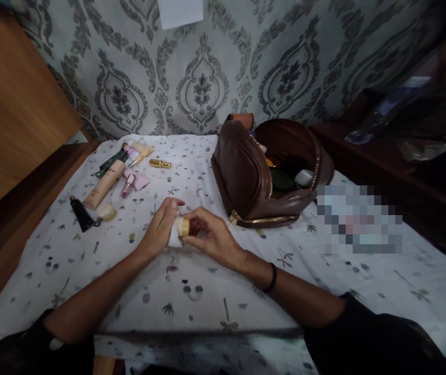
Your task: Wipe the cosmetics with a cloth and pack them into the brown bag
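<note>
Between my hands, above the patterned cloth, is a small cosmetic jar (184, 226) with a gold rim, tipped on its side. My right hand (213, 234) grips the jar from the right, thumb below and fingers above. A white wipe (175, 237) is bunched in my left hand (163, 221), its fingers closed around it and pressed against the jar's left end. Part of the jar is hidden by my fingers. To the right of my hands stands an unzipped brown leather makeup bag (242, 172) with several items inside.
Left on the cloth (129, 307) lie a beige tube (104, 185), a black tube (82, 213), a round cream jar (106, 212), a pink lip gloss (128, 186) and a gold lipstick (160, 163). A blurred-out item (359, 221) lies right. Wooden furniture (20, 104) borders the left.
</note>
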Available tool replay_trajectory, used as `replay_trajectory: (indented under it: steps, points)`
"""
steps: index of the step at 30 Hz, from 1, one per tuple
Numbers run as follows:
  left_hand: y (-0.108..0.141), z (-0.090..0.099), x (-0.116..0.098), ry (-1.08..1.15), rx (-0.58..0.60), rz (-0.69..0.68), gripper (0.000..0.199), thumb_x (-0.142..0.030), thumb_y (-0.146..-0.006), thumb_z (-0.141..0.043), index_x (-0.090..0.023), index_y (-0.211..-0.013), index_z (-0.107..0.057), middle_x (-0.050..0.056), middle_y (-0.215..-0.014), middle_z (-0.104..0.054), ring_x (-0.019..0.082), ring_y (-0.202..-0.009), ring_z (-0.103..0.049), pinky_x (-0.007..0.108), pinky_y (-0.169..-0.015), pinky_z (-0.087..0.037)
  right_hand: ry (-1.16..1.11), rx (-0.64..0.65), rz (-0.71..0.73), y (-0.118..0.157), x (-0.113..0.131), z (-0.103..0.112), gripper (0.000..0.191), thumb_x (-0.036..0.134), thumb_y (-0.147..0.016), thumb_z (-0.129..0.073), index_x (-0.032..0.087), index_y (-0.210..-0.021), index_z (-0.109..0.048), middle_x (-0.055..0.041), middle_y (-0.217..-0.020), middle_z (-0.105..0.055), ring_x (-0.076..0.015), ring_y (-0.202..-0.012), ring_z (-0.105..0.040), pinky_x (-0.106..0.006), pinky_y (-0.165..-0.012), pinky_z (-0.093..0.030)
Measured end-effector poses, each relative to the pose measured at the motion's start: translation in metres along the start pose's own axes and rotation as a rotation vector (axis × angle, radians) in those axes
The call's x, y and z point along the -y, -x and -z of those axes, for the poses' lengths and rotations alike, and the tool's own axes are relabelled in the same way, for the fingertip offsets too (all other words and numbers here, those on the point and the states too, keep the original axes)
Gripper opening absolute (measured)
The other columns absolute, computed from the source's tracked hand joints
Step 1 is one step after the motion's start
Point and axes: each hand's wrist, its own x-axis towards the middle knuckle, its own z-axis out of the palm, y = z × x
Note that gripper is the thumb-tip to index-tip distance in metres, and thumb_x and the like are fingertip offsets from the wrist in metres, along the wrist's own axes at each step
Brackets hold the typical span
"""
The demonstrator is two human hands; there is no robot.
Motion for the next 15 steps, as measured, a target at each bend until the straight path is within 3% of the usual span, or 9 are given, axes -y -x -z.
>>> replay_trajectory:
  steps: [3, 8, 15]
  points:
    - [-0.0015, 0.0004, 0.0012, 0.097, -0.018, 0.014, 0.057, -0.071, -0.093, -0.038, -0.019, -0.103, -0.061, -0.001, -0.076, -0.050, 0.016, -0.069, -0.049, 0.027, -0.063, -0.041, -0.270, 0.037, -0.123, -0.0035, 0.0016, -0.0023, 0.046, 0.039, -0.068, -0.087, 0.021, -0.100, -0.061, 0.0001, -0.088, -0.065, -0.0146, -0.079, -0.062, -0.030, -0.077, -0.053]
    - [-0.0023, -0.0015, 0.0023, 0.200, 0.000, 0.011, 0.055, -0.071, -0.091, -0.044, -0.019, -0.101, -0.061, -0.001, -0.076, -0.053, 0.015, -0.065, -0.048, 0.026, -0.059, -0.039, -0.487, -0.003, -0.227, -0.0081, -0.0013, -0.0047, 0.058, 0.033, -0.057, -0.093, 0.022, -0.107, -0.066, 0.0011, -0.092, -0.067, -0.0125, -0.080, -0.064, -0.027, -0.078, -0.053]
    - [-0.0060, -0.0002, 0.0090, 0.102, -0.078, 0.085, 0.053, -0.069, -0.092, -0.044, -0.021, -0.105, -0.060, -0.001, -0.081, -0.056, 0.015, -0.070, -0.052, 0.025, -0.059, -0.040, -0.552, -0.088, -0.292, -0.0084, 0.0076, -0.0020, 0.041, 0.033, -0.058, -0.093, 0.020, -0.088, -0.066, 0.0015, -0.085, -0.069, -0.0114, -0.076, -0.063, -0.025, -0.074, -0.052]
